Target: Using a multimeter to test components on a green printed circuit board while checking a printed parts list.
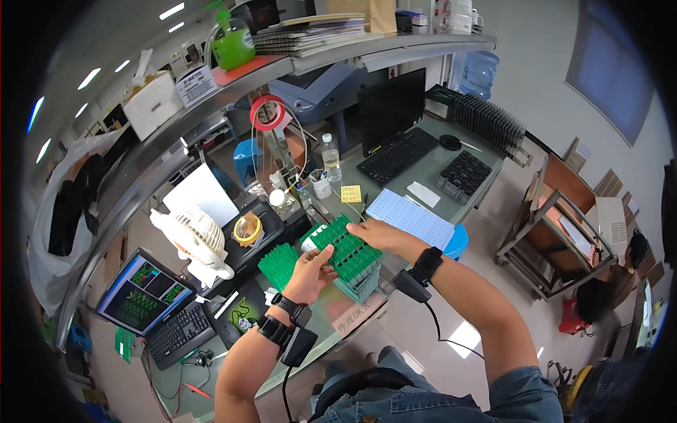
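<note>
A green circuit board panel [343, 244] with rows of dark parts is held between my two hands. My left hand [310, 276] grips its near left edge, with the thumb on top. My right hand [377, 235] has hold of the far right corner, its fingers partly hidden beneath. Directly under the panel stands a pale green rack [361, 284], its inside mostly covered by the panel. Left of it, close to my left hand, is a stack of green boards [279, 264] seen edge-on.
Right of the panel lies a printed sheet [411, 218] over a blue stool [458, 242]. A white fan [194, 240], a monitor [144, 292] and a keyboard [181, 335] stand left. Farther back are a water bottle [330, 159], a black keyboard [397, 153] and a metal shelf [317, 74].
</note>
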A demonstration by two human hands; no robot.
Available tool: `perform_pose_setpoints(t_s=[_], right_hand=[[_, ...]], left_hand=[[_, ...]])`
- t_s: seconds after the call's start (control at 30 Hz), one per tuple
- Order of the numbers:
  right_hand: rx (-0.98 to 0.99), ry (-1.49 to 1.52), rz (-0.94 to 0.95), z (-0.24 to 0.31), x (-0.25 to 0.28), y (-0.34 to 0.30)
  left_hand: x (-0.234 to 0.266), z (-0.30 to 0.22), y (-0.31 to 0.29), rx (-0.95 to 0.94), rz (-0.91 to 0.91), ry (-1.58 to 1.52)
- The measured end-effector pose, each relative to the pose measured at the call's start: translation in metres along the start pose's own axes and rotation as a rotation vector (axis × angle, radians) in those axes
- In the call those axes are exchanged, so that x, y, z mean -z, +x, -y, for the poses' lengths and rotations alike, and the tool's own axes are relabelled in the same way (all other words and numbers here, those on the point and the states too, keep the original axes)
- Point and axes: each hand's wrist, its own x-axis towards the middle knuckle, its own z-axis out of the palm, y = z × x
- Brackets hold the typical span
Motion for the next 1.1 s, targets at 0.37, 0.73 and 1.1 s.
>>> perform_pose_setpoints(t_s=[0.37,0.73,1.1], right_hand=[[0.162,-0.058,0.046,-0.030,-0.017,0.020],[0.038,0.198,0.152,-0.016,0.003,-0.002],[0.125,-0.294,-0.027,-0.059,-0.024,-0.060]], left_hand=[[0.003,0.007,0.015,0.025,-0.071,0.135],[0.066,-0.023,0.014,-0.340,-0.010,1.144],[0.077,0.007,0.049,-0.687,0.073,1.399]])
